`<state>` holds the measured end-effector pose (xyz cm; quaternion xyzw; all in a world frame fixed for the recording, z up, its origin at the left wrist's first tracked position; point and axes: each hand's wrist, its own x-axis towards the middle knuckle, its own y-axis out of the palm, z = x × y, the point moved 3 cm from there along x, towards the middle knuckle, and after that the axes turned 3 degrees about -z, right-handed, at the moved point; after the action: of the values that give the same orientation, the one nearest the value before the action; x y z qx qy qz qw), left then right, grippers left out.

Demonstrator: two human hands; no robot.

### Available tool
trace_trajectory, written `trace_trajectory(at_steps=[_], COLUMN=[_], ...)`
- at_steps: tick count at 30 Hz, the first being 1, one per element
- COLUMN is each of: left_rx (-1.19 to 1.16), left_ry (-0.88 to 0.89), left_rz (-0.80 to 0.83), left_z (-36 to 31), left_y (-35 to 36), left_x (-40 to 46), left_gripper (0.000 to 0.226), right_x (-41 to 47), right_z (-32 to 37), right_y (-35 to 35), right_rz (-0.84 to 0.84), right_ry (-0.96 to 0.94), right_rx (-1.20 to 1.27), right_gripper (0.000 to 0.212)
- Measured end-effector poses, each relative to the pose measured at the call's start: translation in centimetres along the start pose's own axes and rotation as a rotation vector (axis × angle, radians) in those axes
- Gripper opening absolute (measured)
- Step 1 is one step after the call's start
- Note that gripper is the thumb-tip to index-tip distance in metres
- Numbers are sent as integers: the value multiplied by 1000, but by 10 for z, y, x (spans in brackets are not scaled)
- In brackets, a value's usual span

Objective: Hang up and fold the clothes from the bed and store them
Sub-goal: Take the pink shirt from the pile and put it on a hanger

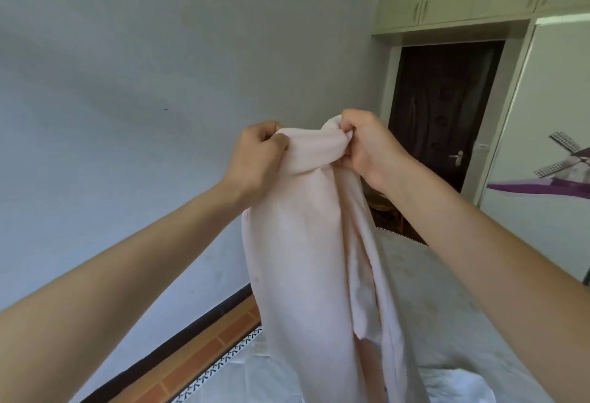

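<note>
Pale pink garment held up over the bed

The left hand [258, 150] and right hand [367, 144] each grip the bunched top edge of the garment [306, 243]; it hangs in soft, plain folds above the bed [431, 291].

A pale pink garment [306, 243] is hanging upright in mid-air above the bed [424, 291], its top edge bunched at 12 o'clock. Its soft folds are draping straight down toward 6 o'clock, with a loose flap trailing at its right side.
</note>
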<state>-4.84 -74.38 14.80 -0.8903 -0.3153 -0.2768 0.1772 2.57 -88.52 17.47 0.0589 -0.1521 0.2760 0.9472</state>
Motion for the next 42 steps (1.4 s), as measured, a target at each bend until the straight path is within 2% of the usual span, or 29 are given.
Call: trace_trajectory(at_steps=[5, 12, 18, 27, 33, 35, 37, 40, 42], left_rx=[74, 242, 322, 353, 368, 363, 365, 338, 318], left_ry=[-21, -53, -87, -116, -82, -72, -66, -36, -30], left_rz=[-97, -188, -243, -290, -273, -273, -270, -271, -268], left_z=[14, 39, 74, 146, 192, 206, 213, 231, 245], left_y=[-105, -268, -357, -422, -446, -450, -453, -459, -463], left_x=[6, 17, 31, 77, 145, 177, 196, 233, 253], left_gripper=[30, 31, 33, 28, 26, 25, 24, 26, 30], right_x=[21, 54, 79, 147, 218, 247, 264, 298, 315], right_z=[7, -3, -28, -73, -95, -98, -98, -97, -99], right_y=[108, 276, 374, 456, 486, 493, 497, 508, 517], right_rz=[137, 246, 274, 287, 304, 284, 261, 221, 199], right_ry=[-35, -84, -42, 6, -24, -32, -47, -76, -89], right_rx=[17, 150, 221, 261, 278, 275, 276, 290, 271], right_gripper=[30, 28, 28, 27, 26, 20, 5, 13, 4])
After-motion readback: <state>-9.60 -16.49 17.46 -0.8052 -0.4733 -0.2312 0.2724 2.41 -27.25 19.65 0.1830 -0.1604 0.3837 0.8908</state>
